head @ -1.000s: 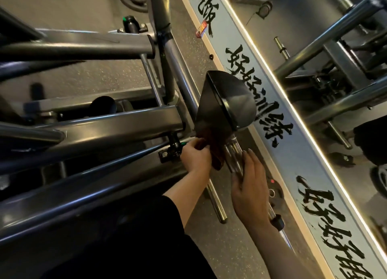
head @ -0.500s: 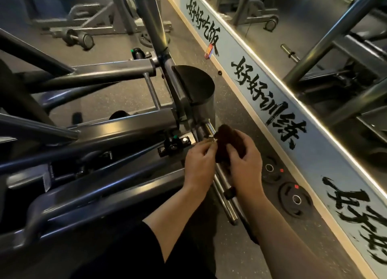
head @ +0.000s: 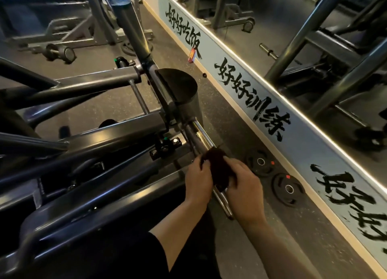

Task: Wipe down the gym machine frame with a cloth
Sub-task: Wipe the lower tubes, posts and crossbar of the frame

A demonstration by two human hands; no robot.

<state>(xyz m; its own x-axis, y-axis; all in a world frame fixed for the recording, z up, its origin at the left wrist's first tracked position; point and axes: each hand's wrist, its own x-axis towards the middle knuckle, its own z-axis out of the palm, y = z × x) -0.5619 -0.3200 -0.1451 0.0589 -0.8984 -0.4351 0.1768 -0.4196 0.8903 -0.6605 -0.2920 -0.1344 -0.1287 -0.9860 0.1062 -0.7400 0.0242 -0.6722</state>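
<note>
Both hands are curled round the cloth (head: pixel 217 169), so it's pinched from two sides: the left hand (head: pixel 199 180) has it by the left edge, fingers bent in against it, and the right hand (head: pixel 244 184) is wrapped over the lower right part. That cloth is a dark brownish wad, and it's bunched right on top of the chrome bar (head: pixel 204 136) that sticks out low on the frame (head: pixel 104 140), with the bar's shiny end (head: pixel 227 207) seen poking out below the hands. Just up the bar, a black curved shroud (head: pixel 180 90) is mounted where a slanted post (head: pixel 134 29) comes down into the frame. A small bolted bracket (head: pixel 165 146) with a green dot on it is tucked beside the bar's base, just left of the cloth. Dark grey tubes of the frame are spread across the whole left side. On the speckled floor (head: pixel 251 257) to the right, two black plates (head: pixel 288 189) are laid flat, near the hands but not touched. Past them a pale blue strip (head: pixel 314 144) with big black brush characters is run along the wall base, and a mirror (head: pixel 293 48) above it is filled with reflected machines. A black sleeve (head: pixel 129 255) is visible on the left arm.
</note>
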